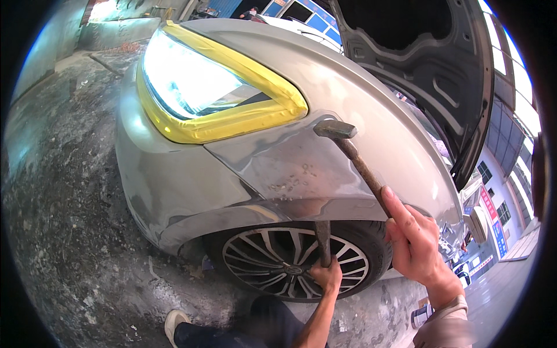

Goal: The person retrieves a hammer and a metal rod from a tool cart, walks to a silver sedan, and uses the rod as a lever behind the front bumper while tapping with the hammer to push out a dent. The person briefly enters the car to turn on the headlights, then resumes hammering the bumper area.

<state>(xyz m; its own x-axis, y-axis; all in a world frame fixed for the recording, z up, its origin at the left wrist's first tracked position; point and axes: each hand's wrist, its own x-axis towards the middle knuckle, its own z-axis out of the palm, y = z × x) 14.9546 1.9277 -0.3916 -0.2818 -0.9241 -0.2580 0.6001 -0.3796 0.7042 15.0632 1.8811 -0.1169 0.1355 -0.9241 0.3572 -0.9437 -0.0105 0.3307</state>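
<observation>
My right hand (415,246) is closed round the handle of a hammer (365,171), its index finger stretched along the shaft. The worn metal head of the hammer is raised just above the car's front fender (394,139). Below it, a sanded, bare-metal patch (301,165) with small pitted marks covers the fender between headlight and wheel arch. My left hand (326,274) grips a dark bar-like tool (322,238) in front of the wheel. That tool points upward, and its top end reaches the wheel arch lip, where the fender may hide more of it.
Yellow masking tape (214,127) frames the lit headlight (185,75). The hood (429,64) stands raised at the right. Under the arch sits the spoked wheel (272,255). A small can (422,315) rests on the stained floor (75,232) near my right forearm.
</observation>
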